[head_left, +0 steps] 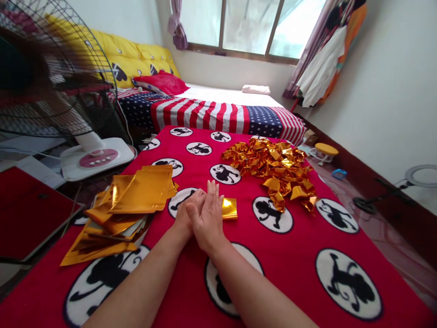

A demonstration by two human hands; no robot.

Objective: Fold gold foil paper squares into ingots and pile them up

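Note:
My right hand lies flat, fingers stretched out side by side, crossing over my left hand. Bent at the knuckles, my left hand is partly covered, and its fingertips are hidden beneath the right. From under the right hand's far side sticks out a small piece of shiny gold foil paper, lying on the red cloth. To the left is a loose stack of flat gold foil sheets. A heap of folded gold foil pieces sits farther back on the right.
A fan stands to the left, its blades blurred, near a red panel. Behind the cloth-covered surface is a bed with a flag-patterned cover. On the right floor are a yellow-topped stool and a ring light.

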